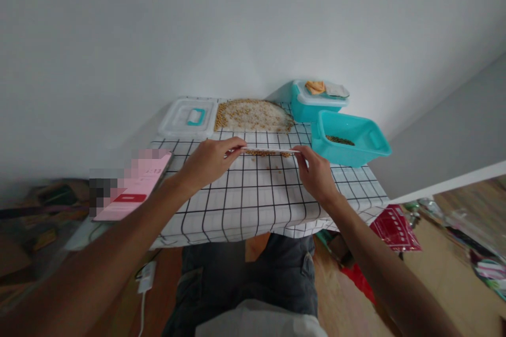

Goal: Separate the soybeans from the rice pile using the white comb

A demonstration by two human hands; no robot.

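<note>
My left hand (208,160) and my right hand (317,169) pinch the two ends of a thin white strip (272,149), seen nearly edge-on above the table. Along its lower edge lies a row of yellow-brown beans (261,153), with a few loose ones nearer to me. Behind the strip, a wide heap of tan beans mixed with whitish grains (255,115) spreads toward the wall. To the right of my right hand stands an open turquoise bin (356,154), with greenish-brown grains (340,140) in its bottom.
A clear lid with a turquoise handle (190,118) lies back left. A lidded turquoise bin (302,108) at the back right carries an orange packet (315,87). A pink box (148,181) stands by the left edge. The checked tablecloth (221,205) hangs over the front; bags clutter the floor.
</note>
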